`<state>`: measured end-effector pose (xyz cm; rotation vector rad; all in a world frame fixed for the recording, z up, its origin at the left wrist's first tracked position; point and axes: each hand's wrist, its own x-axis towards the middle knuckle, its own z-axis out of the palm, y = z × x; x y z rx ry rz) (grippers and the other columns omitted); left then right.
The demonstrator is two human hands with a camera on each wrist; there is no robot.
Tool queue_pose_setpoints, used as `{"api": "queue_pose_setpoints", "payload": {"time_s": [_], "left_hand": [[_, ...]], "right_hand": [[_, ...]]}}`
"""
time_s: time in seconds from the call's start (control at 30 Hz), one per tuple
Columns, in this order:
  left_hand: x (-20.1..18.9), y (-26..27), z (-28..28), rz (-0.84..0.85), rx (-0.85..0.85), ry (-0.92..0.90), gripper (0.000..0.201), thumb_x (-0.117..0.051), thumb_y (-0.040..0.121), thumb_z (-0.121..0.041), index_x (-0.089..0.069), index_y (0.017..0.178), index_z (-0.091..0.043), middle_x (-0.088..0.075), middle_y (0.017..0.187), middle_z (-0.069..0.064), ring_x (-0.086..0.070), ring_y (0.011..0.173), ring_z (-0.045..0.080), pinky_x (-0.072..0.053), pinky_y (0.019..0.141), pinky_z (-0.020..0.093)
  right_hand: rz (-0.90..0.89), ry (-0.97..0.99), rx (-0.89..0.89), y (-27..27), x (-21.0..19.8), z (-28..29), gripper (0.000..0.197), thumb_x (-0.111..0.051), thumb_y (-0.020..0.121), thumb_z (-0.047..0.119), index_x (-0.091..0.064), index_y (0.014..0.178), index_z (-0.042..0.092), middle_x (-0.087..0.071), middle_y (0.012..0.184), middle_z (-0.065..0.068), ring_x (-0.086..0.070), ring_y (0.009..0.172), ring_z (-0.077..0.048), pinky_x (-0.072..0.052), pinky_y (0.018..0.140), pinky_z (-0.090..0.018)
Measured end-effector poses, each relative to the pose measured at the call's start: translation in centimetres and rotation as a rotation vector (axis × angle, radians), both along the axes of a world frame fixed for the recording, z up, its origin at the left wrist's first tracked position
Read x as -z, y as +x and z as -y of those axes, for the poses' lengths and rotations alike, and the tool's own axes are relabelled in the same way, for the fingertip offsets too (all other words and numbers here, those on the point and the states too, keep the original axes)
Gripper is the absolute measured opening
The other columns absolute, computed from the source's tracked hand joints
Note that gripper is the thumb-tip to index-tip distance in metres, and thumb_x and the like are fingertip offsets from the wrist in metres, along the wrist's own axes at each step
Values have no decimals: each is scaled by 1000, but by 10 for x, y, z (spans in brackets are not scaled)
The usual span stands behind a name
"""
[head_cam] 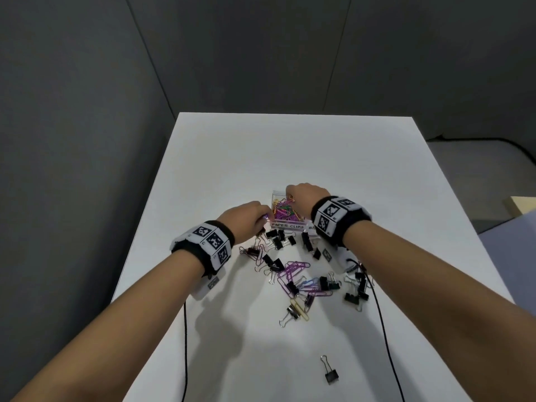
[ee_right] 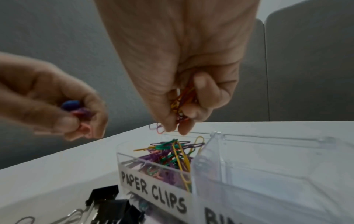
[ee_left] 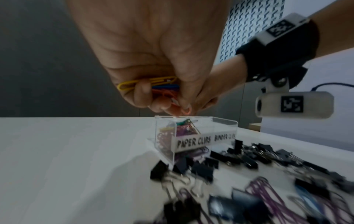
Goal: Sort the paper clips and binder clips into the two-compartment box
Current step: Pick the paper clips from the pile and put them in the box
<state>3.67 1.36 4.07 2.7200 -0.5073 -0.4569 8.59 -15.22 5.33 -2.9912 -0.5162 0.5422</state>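
Observation:
A clear two-compartment box point(head_cam: 275, 195) point(ee_left: 226, 121) point(ee_right: 268, 141) stands mid-table, labelled PAPER CLIPS on the left and BINDER CLIPS on the right. Coloured paper clips point(ee_right: 172, 153) fill the left compartment; the right one looks empty. My left hand point(head_cam: 262, 217) point(ee_left: 166, 98) grips a bunch of yellow, blue and orange paper clips point(ee_left: 153, 86) just left of the box. My right hand point(head_cam: 290, 195) point(ee_right: 178, 121) pinches a bundle of paper clips point(ee_right: 182, 103) above the paper-clip compartment. Black binder clips point(head_cam: 278, 237) and purple paper clips point(head_cam: 293, 271) lie scattered in front of the box.
A lone binder clip point(head_cam: 330, 372) lies near the front of the white table point(head_cam: 232, 158). Two black cables point(head_cam: 185, 343) trail from my wrists toward the near edge. Grey panels stand behind and to the left. The table's far half is bare.

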Motion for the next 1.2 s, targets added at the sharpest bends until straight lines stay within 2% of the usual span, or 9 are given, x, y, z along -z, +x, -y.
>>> {"api": "queue_pose_setpoints", "payload": {"time_s": [0.13, 0.27, 0.43, 0.5, 0.6, 0.7, 0.8, 1.03, 1.2], "left_hand": [[-2, 15, 3, 16, -23, -28, 29, -36, 97, -13, -55, 119, -14, -55, 115, 8, -54, 101, 26, -42, 85, 34], [3, 26, 5, 15, -9, -71, 31, -36, 95, -9, -54, 120, -13, -55, 116, 10, -52, 108, 26, -43, 91, 36], [2, 36, 19, 65, -42, -161, 29, -38, 95, -9, -53, 120, -11, -57, 118, 11, -51, 110, 26, -41, 93, 35], [0, 40, 26, 74, -39, -159, 29, -39, 94, -8, -54, 119, -11, -57, 118, 11, -50, 110, 26, -41, 93, 35], [1, 45, 41, 72, 1, -119, 28, -40, 94, -8, -54, 118, -10, -56, 119, 11, -49, 111, 27, -39, 93, 34], [8, 44, 59, 64, 64, -62, 30, -38, 94, -8, -52, 120, -10, -56, 121, 11, -48, 112, 28, -38, 94, 35], [17, 38, 72, 52, 125, -16, 34, -38, 91, -3, -50, 123, -10, -53, 124, 12, -46, 113, 29, -36, 95, 36], [20, 27, 65, 224, 165, -20, 40, -45, 89, -14, -49, 129, -17, -47, 133, 4, -41, 123, 23, -27, 106, 35], [19, 2, 38, 280, 160, -55, 29, -46, 89, -11, -55, 116, -9, -57, 115, 9, -53, 105, 27, -40, 82, 31]], "right_hand": [[-24, 5, -16, 8, 11, -10, 28, -43, 93, 8, -53, 119, 7, -53, 119, -16, -56, 107, -33, -46, 84, -36], [-27, 24, -34, 9, 15, -5, 31, -46, 92, 6, -56, 121, 9, -55, 120, -15, -55, 110, -31, -45, 88, -36], [-66, 242, 0, 1, 4, 14, 45, -56, 90, 11, -46, 134, 15, -54, 134, -8, -52, 121, -24, -41, 100, -35], [0, 309, 35, -6, -2, 28, 39, -55, 91, 12, -49, 130, 14, -55, 131, -7, -54, 116, -23, -43, 98, -34], [103, 318, 55, -28, -5, 48, 21, -52, 93, 16, -59, 112, 14, -62, 113, -4, -60, 96, -20, -47, 81, -28], [61, 233, -21, -62, 5, 62, 15, -48, 95, 19, -61, 100, 14, -65, 99, -2, -60, 86, -17, -43, 69, -21], [-10, 179, -95, -91, 22, 71, 15, -48, 94, 18, -61, 99, 13, -66, 100, -1, -62, 88, -18, -54, 76, -31], [-94, 105, -179, -113, 46, 73, 23, -48, 94, 20, -55, 115, 13, -55, 119, -3, -54, 108, -21, -47, 80, -33], [-10, 167, -316, -126, 61, 68, 32, -60, 87, 28, -57, 115, 13, -59, 113, -5, -55, 102, -22, -51, 86, -34]]}}
